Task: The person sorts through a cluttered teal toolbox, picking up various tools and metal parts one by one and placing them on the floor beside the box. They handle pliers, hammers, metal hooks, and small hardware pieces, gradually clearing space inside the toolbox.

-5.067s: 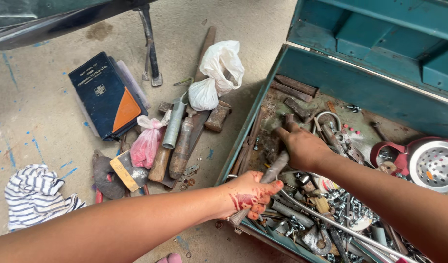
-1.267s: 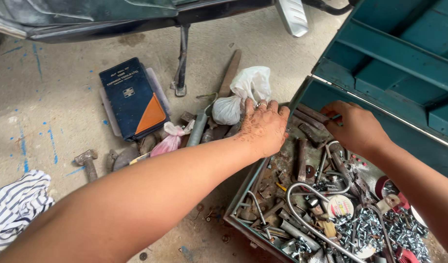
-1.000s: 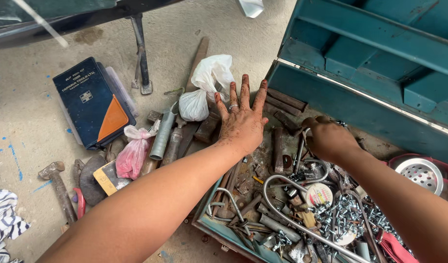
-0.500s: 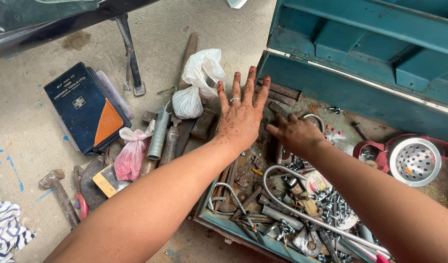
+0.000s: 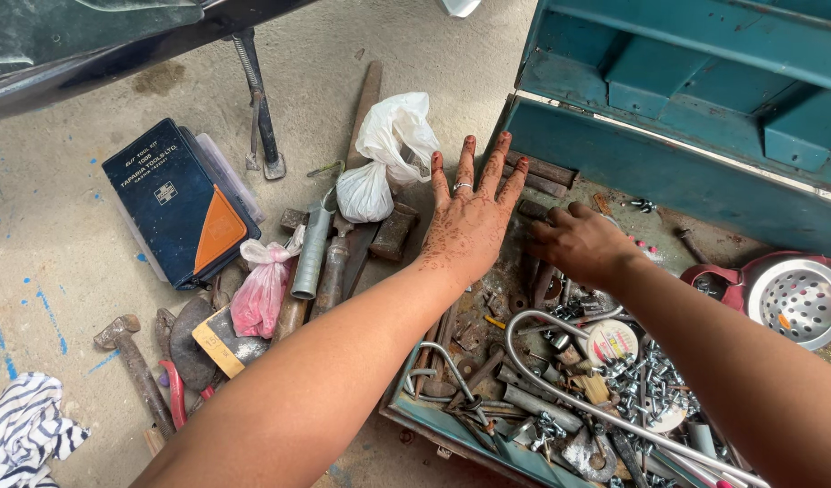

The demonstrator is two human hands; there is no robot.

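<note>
My left hand (image 5: pixel 469 226) lies flat with its fingers spread over the left edge of an open teal metal toolbox (image 5: pixel 668 172). It wears a ring and holds nothing. My right hand (image 5: pixel 582 244) is inside the box, its fingers curled down among rusty tools (image 5: pixel 542 280). What those fingers hold is hidden. Below the hands lie a bent metal tube (image 5: pixel 542 357), a round tape roll (image 5: pixel 611 342) and several loose bolts (image 5: pixel 655 380).
On the concrete floor left of the box lie a white plastic bag (image 5: pixel 388 149), a pink bag (image 5: pixel 260 287), a grey pipe (image 5: pixel 312 248), a dark blue tool case (image 5: pixel 176 203), a hammer (image 5: pixel 133 361) and a striped cloth (image 5: pixel 22 434). A kickstand (image 5: pixel 262 104) stands behind. A strainer (image 5: pixel 799 303) sits at right.
My right hand has curled its fingers and shifted a little right inside the box. My left hand stays spread over the box's edge. The view has shifted slightly.
</note>
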